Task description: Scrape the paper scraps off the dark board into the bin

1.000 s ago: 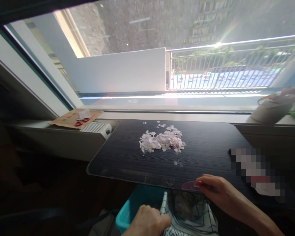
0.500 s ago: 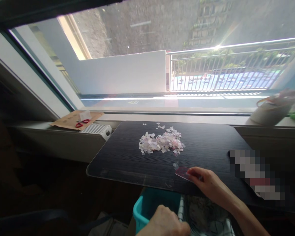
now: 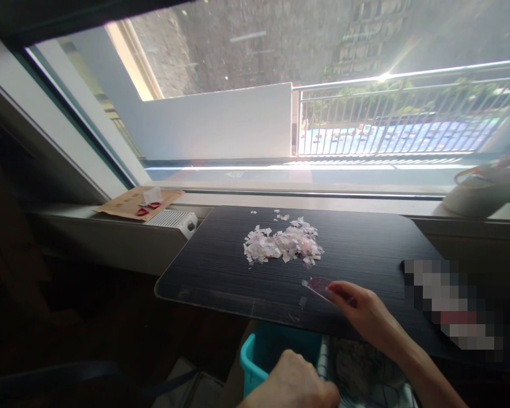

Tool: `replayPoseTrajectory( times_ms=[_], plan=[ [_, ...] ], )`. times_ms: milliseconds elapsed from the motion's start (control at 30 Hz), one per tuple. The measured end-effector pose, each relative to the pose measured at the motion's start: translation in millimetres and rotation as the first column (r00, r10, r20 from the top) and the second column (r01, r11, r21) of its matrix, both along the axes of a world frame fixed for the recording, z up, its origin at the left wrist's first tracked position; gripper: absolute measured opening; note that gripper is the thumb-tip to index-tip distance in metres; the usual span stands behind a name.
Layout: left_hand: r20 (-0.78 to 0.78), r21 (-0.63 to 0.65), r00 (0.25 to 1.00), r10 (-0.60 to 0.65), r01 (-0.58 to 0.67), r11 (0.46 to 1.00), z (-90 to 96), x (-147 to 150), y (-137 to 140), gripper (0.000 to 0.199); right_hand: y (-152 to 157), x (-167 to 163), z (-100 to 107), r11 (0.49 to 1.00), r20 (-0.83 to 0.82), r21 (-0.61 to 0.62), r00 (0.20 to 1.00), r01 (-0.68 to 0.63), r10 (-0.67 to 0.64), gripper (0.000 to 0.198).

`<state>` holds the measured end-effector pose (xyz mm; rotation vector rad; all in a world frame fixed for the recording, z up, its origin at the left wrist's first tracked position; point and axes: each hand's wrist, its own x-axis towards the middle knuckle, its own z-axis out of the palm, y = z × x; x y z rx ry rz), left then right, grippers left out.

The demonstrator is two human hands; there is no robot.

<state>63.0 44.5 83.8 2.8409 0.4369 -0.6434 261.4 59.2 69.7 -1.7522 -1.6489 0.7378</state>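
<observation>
My right hand point(image 3: 369, 306) pinches a thin, see-through reddish plastic card point(image 3: 319, 285) low over the front part of the dark table point(image 3: 204, 255). A few small scraps point(image 3: 304, 283) lie by the card's left end. Beyond it spreads a loose pile of cut paper bits point(image 3: 284, 245), mostly white and pale pink. Below the table's front edge, my left hand point(image 3: 295, 382) is closed at the rim of a teal bin point(image 3: 250, 354), where it meets a checked container point(image 3: 324, 354); its fingertips are hidden.
Red-handled scissors point(image 3: 148, 209) lie on a brown paper envelope point(image 3: 121, 203) on the sill, left of the table. Beside them is a white radiator point(image 3: 174, 222). A pale pot or bag point(image 3: 471, 192) stands on the right sill. A pixelated object point(image 3: 446, 306) lies at the table's right.
My right hand has shifted the card slightly away from the table's front edge. The left hand keeps its place at the bin. The whole view has shifted a little.
</observation>
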Motion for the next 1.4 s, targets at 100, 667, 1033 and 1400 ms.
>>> replayPoseTrajectory(
  times_ms=[100, 667, 1033, 1400],
  plan=[
    [-0.001, 0.001, 1.000, -0.004, 0.004, 1.000, -1.5, -1, 1, 0.011, 2, 2, -1, 0.999, 0.028, 0.004, 0.999, 0.041, -0.041, 0.025],
    [-0.034, -0.048, 0.999, 0.041, -0.042, 0.998, 29.7, 7, 4, 0.009, -20, -32, 14, 0.972, -0.101, -0.088, 0.973, -0.216, 0.207, 0.019],
    [0.000, -0.044, 1.000, 0.030, -0.030, 0.999, 19.8, 2, 4, 0.011, 6, 6, 3, 1.000, 0.000, 0.008, 1.000, -0.001, 0.001, 0.028],
    [0.010, -0.040, 0.999, 0.034, -0.033, 0.999, 18.5, 0, 6, 0.010, 12, -9, 12, 0.997, 0.003, 0.015, 0.997, -0.074, 0.074, 0.028]
  ],
)
